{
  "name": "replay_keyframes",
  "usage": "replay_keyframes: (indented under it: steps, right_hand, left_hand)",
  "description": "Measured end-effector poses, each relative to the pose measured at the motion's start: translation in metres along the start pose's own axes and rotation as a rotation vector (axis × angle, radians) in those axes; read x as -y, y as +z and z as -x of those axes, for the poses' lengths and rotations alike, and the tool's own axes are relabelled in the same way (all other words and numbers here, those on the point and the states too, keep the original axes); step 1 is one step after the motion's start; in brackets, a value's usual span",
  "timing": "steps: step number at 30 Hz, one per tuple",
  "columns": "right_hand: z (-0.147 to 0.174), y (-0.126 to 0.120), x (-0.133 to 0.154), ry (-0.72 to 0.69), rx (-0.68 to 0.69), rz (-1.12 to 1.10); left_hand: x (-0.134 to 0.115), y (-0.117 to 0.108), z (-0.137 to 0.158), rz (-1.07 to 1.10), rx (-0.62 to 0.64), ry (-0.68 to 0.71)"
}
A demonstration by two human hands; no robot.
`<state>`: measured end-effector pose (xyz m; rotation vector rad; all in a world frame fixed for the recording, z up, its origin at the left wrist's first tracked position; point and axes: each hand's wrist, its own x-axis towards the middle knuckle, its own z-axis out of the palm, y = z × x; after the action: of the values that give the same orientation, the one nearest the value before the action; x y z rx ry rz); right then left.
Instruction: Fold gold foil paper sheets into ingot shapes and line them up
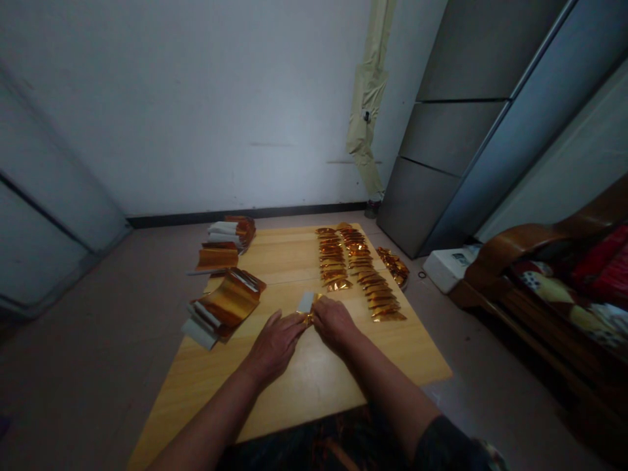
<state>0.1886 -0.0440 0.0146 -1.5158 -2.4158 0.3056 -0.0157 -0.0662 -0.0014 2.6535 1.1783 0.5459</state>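
Between both hands is a sheet of gold foil paper, its pale grey back facing up in part and gold showing at the edges. My left hand grips its left side, fingers closed near the fold. My right hand pinches the right side, with the fingers curled over it. Left of my hands lies a stack of unfolded gold paper sheets, curling at the ends. To the right, folded gold paper pieces overlap in two rows.
Everything lies on a wooden table. Another pile of gold sheets sits at its far left corner. Past the right edge a container of folded gold pieces stands low. A grey refrigerator, white box and wooden bench are at right.
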Motion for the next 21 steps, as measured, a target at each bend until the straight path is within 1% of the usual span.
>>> replay_keyframes:
  steps: [6,10,21]
  right_hand:
    - [-0.0006,0.0004,0.0008,0.005,0.002,-0.004]
    - [-0.0009,-0.0007,0.0024,0.015,0.000,0.001]
    - [-0.0025,-0.0010,0.0061,0.068,0.003,0.037]
  left_hand:
    - [-0.0012,0.0025,0.0018,-0.002,-0.050,-0.024]
    - [-0.0003,0.0024,0.0025,-0.039,-0.040,0.020]
    - [-0.0001,0.0052,0.0045,-0.066,-0.051,0.017]
